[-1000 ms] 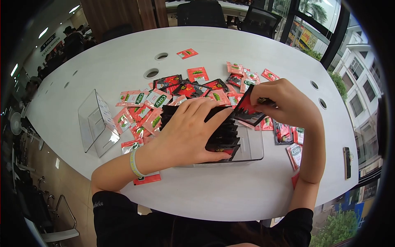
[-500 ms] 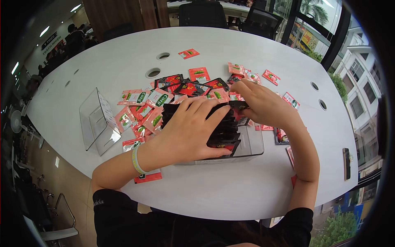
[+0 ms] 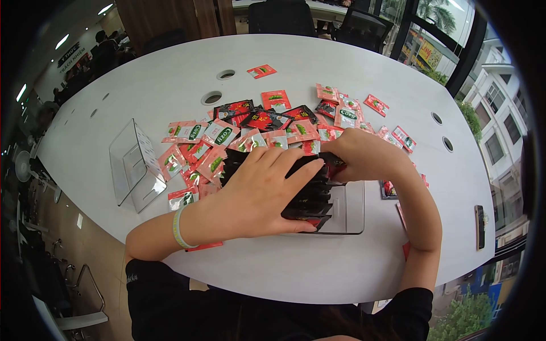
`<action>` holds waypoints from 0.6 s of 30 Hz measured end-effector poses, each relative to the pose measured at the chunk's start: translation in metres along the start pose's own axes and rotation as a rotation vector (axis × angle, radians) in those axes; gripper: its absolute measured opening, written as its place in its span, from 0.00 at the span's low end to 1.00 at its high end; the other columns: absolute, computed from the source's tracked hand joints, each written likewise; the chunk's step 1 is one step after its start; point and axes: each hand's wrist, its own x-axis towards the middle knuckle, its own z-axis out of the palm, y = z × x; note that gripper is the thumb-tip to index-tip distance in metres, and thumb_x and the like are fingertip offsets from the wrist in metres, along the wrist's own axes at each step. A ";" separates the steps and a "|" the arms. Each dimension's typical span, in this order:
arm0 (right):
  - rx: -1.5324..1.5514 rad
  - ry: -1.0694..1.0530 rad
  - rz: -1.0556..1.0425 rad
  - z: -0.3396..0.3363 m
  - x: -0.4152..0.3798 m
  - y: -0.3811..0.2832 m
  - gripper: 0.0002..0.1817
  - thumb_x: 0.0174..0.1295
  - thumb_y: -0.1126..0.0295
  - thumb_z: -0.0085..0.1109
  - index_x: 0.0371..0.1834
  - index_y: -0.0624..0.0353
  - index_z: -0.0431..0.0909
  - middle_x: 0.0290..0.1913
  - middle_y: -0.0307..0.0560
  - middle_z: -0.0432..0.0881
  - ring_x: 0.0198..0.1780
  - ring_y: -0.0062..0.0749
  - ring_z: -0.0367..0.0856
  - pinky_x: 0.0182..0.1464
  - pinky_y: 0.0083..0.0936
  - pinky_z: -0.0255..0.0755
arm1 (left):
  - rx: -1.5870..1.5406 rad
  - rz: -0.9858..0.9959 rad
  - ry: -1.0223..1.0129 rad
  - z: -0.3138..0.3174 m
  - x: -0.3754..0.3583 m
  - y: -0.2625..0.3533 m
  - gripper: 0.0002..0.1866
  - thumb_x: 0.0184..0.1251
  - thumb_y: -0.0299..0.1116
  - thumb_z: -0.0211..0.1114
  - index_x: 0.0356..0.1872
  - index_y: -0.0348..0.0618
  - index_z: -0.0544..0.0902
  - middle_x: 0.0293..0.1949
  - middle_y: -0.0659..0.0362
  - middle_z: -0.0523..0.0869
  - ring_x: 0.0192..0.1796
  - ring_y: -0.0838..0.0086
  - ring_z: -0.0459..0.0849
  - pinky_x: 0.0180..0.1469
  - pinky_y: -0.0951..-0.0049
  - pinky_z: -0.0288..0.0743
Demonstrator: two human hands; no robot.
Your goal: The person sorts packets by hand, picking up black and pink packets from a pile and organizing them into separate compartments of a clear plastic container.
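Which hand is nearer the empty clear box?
Left. The left hand is over the black packets, right of the empty clear box; the right hand is farther right, by the packets' far end.

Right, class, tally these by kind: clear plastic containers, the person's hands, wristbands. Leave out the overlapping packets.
Clear plastic containers: 2 (one at left, one below the hands)
Hands: 2 (left hand, right hand)
Wristband: 1
Total: 5
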 end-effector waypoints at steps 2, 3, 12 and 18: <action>-0.014 -0.035 -0.031 0.000 0.001 0.002 0.15 0.45 0.71 0.71 0.34 0.66 0.79 0.28 0.54 0.81 0.37 0.49 0.82 0.40 0.42 0.74 | -0.027 0.054 0.006 -0.008 -0.002 0.001 0.45 0.52 0.60 0.71 0.66 0.43 0.70 0.57 0.48 0.75 0.58 0.51 0.75 0.60 0.54 0.66; -0.012 -0.037 -0.031 0.001 0.001 0.003 0.15 0.45 0.71 0.71 0.34 0.66 0.79 0.28 0.54 0.81 0.37 0.49 0.82 0.40 0.42 0.74 | -0.029 0.053 0.004 -0.016 -0.001 -0.002 0.45 0.52 0.60 0.71 0.66 0.43 0.70 0.57 0.48 0.75 0.58 0.51 0.75 0.60 0.54 0.66; 0.045 0.029 -0.136 0.001 0.004 0.008 0.12 0.47 0.72 0.71 0.33 0.62 0.81 0.23 0.51 0.83 0.28 0.42 0.83 0.34 0.34 0.74 | -0.629 -0.465 0.349 0.011 0.005 -0.151 0.24 0.69 0.47 0.64 0.51 0.32 0.82 0.44 0.51 0.87 0.48 0.72 0.85 0.52 0.74 0.76; -0.034 -0.002 -0.124 -0.004 -0.002 0.008 0.19 0.46 0.64 0.74 0.38 0.63 0.81 0.21 0.51 0.80 0.23 0.41 0.76 0.31 0.32 0.70 | -0.086 -0.547 0.237 0.083 -0.001 -0.173 0.36 0.57 0.63 0.68 0.47 0.34 0.85 0.46 0.50 0.82 0.50 0.58 0.80 0.54 0.63 0.72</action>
